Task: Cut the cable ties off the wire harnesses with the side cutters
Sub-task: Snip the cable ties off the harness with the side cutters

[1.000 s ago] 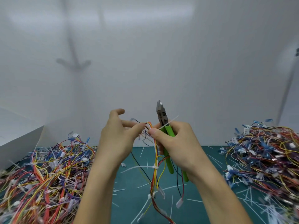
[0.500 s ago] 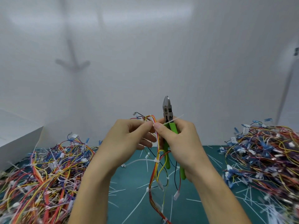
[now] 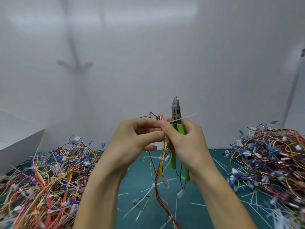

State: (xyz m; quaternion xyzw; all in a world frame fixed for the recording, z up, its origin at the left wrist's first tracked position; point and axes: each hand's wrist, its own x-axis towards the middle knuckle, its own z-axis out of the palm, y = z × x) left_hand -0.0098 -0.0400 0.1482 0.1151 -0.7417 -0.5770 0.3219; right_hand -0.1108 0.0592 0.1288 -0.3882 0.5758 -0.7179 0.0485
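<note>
Both hands were raised together above the middle of the worktop point(image 3: 142, 182), nearly touching at the fingertips. The left hand point(image 3: 132, 139) had a narrow grip, thumb and forefinger pinched on the top of a wire harness point(image 3: 158, 171), whose red, yellow and black wires hung straight down between the two wrists to the green mat. Two white ties were bound around that bundle lower down, one near the level of the wrists and one below it.

The right hand point(image 3: 188, 146) had its fingers curled round the green handles of the side cutters point(image 3: 176, 113), which stood upright with the steel head above the knuckles, jaws together (at least no gap showed from where I stood). The same hand's thumb and forefinger pinched a thin white cable tie point(image 3: 189, 115), its tail slanting up to the right across the cutter's neck. Whether that tie was looped round the wires I could not tell, since the fingers hid the spot.

On the worktop a heap of tangled harnesses point(image 3: 46, 176) lay at the person's left and a second heap point(image 3: 272, 159) at the right, well apart from each other. Snipped white ties point(image 3: 145, 198) were strewn over the mat between them. A white box point(image 3: 18, 142) sat at the far left edge, before a plain white wall.
</note>
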